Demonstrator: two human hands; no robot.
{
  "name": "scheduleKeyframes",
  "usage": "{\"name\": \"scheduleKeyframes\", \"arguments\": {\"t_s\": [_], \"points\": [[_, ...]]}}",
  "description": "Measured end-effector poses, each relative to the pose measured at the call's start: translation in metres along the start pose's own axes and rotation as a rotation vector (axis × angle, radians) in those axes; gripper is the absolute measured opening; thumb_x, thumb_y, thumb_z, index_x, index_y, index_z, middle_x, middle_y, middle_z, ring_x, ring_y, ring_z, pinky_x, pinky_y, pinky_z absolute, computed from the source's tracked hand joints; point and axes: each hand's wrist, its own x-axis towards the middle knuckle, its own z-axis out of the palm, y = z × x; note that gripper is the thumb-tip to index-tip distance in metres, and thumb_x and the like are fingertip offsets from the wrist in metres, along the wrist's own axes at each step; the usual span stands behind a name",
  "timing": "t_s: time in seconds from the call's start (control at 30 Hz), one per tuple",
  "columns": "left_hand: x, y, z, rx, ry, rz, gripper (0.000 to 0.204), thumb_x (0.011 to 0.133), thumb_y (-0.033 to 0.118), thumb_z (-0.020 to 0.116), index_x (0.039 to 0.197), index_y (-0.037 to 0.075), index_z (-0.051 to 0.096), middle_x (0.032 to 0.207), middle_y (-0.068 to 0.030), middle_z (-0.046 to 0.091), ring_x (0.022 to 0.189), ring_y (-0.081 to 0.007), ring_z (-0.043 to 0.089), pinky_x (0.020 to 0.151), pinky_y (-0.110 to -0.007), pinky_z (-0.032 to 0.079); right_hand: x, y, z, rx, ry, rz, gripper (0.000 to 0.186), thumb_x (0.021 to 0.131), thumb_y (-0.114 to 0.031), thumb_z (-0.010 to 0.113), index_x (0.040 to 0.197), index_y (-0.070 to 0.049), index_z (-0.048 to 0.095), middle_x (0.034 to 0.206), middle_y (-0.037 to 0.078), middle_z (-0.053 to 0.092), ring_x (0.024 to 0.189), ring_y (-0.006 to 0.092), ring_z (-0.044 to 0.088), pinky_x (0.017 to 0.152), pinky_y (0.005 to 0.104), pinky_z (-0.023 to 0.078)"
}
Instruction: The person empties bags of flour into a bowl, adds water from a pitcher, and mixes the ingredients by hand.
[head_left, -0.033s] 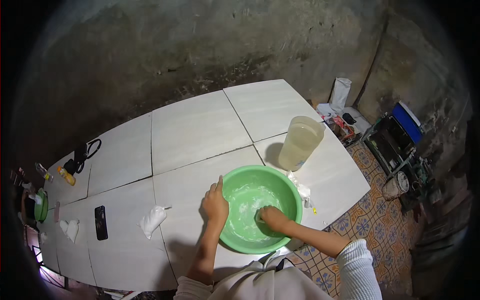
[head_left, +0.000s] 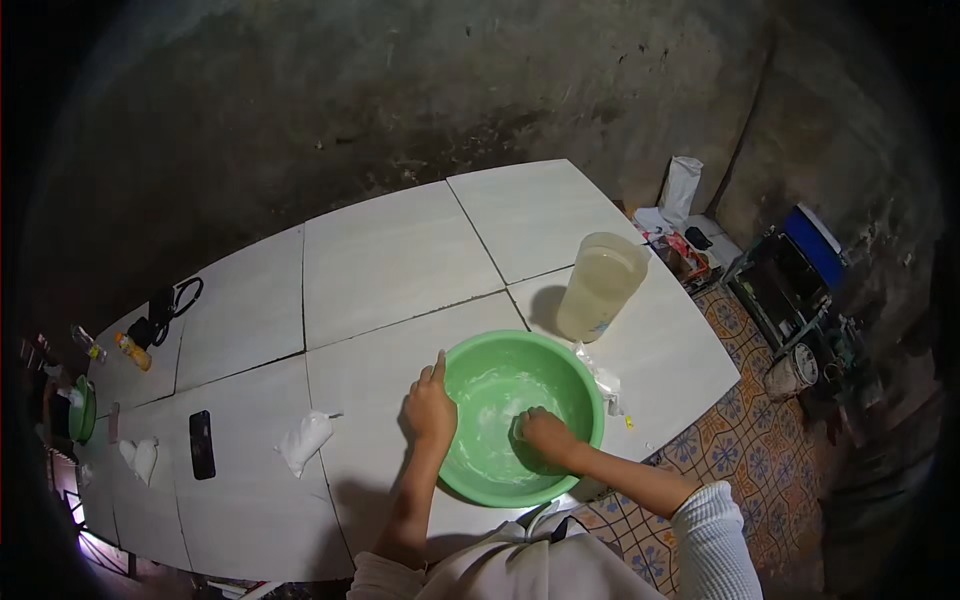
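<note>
A round green basin (head_left: 580, 385) stands near the front edge of the tiled table, with white powder (head_left: 500, 405) smeared thinly over its bottom. My left hand (head_left: 432, 408) grips the basin's left rim, one finger stretched up along it. Inside the basin, my right hand (head_left: 547, 438) is closed, knuckles up, low over the powder. A small pale edge shows by its fingertips; what it belongs to is hidden. Behind the basin to the right is a tall translucent jug (head_left: 603, 285) of cloudy liquid. A crumpled plastic bag (head_left: 603, 380) lies against the basin's right side.
Left of the basin lies a tied bag of white powder (head_left: 304, 442), then a dark phone (head_left: 202, 445) and another small white bag (head_left: 142, 458). A yellow bottle (head_left: 133, 352) and a black strap (head_left: 187, 297) are farther left. Beyond the right edge is patterned tile floor (head_left: 720, 440).
My right hand has shifted very slightly within the basin, and the white smears on its bottom look a little different. My left hand stays on the rim.
</note>
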Motion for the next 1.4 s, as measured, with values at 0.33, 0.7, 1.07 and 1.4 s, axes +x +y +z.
{"name": "scheduleKeyframes", "arguments": {"t_s": [0.33, 0.7, 1.07, 1.4], "points": [[0.001, -0.001, 0.001, -0.017, 0.003, 0.000, 0.068, 0.077, -0.006, 0.055, 0.141, 0.017, 0.051, 0.116, -0.0123, 0.064, 0.089, -0.0318, 0.065, 0.076, -0.042, 0.054, -0.016, 0.011, -0.023, 0.160, 0.032, 0.162, 0.018, 0.070, -0.017, 0.076, 0.087, -0.010, 0.075, 0.101, 0.014, 0.059, 0.100, 0.0334, 0.054, 0.087, 0.0393, 0.048], [-0.001, 0.000, 0.003, -0.016, 0.037, 0.020, 0.066, 0.078, -0.005, 0.054, 0.140, 0.016, 0.052, 0.112, -0.0107, 0.065, 0.089, -0.0323, 0.065, 0.076, -0.043, 0.053, 0.022, 0.016, 0.007, 0.221, -0.096, -0.003, 0.020, 0.073, -0.018, 0.067, 0.086, -0.003, 0.069, 0.085, 0.021, 0.068, 0.081, 0.0379, 0.068, 0.073, 0.0460, 0.054], [0.001, 0.001, 0.004, -0.002, 0.052, 0.027, 0.063, 0.080, -0.004, 0.052, 0.139, 0.017, 0.053, 0.116, -0.0115, 0.065, 0.094, -0.0312, 0.065, 0.078, -0.041, 0.053, 0.046, 0.006, 0.016, 0.425, 0.002, 0.197, 0.020, 0.069, -0.016, 0.076, 0.081, -0.004, 0.064, 0.079, 0.017, 0.068, 0.075, 0.0360, 0.068, 0.066, 0.0444, 0.052], [-0.001, -0.003, 0.002, 0.013, 0.028, 0.006, 0.066, 0.078, -0.005, 0.054, 0.140, 0.017, 0.052, 0.115, -0.0113, 0.065, 0.092, -0.0314, 0.065, 0.076, -0.042, 0.053, 0.025, 0.011, -0.029, 0.339, -0.058, 0.297, 0.023, 0.075, -0.017, 0.072, 0.089, -0.001, 0.065, 0.085, 0.023, 0.068, 0.081, 0.0397, 0.067, 0.071, 0.0459, 0.053]]}}
